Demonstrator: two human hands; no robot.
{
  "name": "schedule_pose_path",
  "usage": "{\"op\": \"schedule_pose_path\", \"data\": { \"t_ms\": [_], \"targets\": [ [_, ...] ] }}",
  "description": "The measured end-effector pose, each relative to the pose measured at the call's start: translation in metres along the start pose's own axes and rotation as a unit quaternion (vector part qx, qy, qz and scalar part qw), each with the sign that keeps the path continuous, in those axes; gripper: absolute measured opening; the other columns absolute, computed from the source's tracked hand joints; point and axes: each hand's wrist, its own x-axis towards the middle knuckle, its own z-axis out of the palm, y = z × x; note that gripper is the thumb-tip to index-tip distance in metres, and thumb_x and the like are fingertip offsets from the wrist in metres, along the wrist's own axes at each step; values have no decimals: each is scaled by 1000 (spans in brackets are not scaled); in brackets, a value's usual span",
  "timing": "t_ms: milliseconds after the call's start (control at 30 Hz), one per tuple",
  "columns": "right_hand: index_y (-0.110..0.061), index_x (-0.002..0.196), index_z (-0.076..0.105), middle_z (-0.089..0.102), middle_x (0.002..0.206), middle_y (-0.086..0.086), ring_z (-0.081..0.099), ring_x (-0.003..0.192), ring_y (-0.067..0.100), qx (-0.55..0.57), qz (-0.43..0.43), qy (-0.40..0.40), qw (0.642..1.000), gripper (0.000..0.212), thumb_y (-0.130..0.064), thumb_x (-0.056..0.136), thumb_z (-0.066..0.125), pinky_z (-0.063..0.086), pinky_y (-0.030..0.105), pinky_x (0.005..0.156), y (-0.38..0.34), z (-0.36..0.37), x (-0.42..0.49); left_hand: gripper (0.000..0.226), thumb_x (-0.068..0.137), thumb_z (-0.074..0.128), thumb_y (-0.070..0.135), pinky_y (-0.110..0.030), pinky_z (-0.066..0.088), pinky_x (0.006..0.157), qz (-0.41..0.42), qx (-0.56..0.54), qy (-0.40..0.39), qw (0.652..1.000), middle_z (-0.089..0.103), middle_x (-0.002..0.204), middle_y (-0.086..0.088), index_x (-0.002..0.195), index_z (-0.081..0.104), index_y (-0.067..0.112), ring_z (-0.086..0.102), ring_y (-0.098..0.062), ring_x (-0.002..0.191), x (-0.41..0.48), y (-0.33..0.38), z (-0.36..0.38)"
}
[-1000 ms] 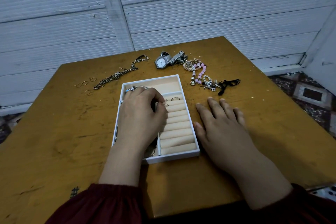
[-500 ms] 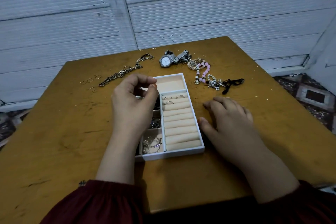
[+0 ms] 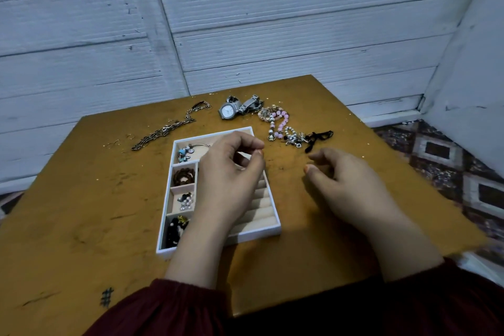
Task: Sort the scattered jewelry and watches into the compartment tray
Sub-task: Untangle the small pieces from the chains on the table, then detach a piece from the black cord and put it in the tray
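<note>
From the head view, the white compartment tray (image 3: 253, 236) lies near the middle of the ochre counter (image 3: 81, 199). Its far wide compartment holds a bangle with blue charms (image 3: 185, 150). Down the left column sit a brown bead bracelet (image 3: 184, 176), a pearl piece (image 3: 186, 200) and a black-and-gold piece (image 3: 176, 228); ring rolls (image 3: 261, 207) fill the right side.

The left grip (image 3: 229, 169) hangs over the tray with fingers curled and thumb close to the forefinger. Whether it pinches some small thing I cannot tell. The right grip (image 3: 343, 180) is to the right of the tray, loosely curled and released, with nothing in it.

Beyond the tray lie the unsorted things: a chain (image 3: 166, 129) far left, a silver watch (image 3: 228, 110) in the middle, then pink and pearl bead strands (image 3: 278, 123) beside a black cord (image 3: 319, 136).
</note>
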Motion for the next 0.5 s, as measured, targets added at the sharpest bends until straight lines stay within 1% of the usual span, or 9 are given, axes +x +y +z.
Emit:
{"op": "schedule_pose_path", "data": {
  "t_ms": [100,200,333,433,500],
  "targets": [
    [-27,119,59,63,111,-2,58,105,20,-6,10,32,999,29,-36,92,54,47,35,86,9,-6,6,11,85,63,15,-30,53,68,17,25,-30,999,65,86,12,85,66,25,58,-6,74,3,6,13],
    [-26,115,61,65,110,0,58,104,24,-20,16,72,997,25,-31,91,56,47,36,85,16,-12,18,10,84,63,15,-37,54,68,28,26,-44,998,65,85,10,84,66,25,59,-9,72,8,8,25],
    [-27,111,63,66,109,0,59,102,25,-20,19,97,995,24,-22,88,58,48,39,86,20,-17,39,12,84,61,13,-33,52,67,31,47,-53,997,66,83,8,86,67,23,58,-12,68,22,10,37],
    [-27,109,64,66,113,-1,58,106,25,-29,22,90,995,27,-15,86,57,48,39,90,19,-19,62,17,87,56,10,-30,48,68,39,73,-62,995,65,88,8,90,66,23,59,-14,72,39,13,46],
    [-27,109,64,65,115,-2,57,109,25,-28,26,89,995,28,-13,86,57,47,39,92,19,-20,80,18,87,54,10,-30,49,70,33,90,-59,994,66,88,7,91,66,23,60,-17,75,53,13,51]
  ]
}}
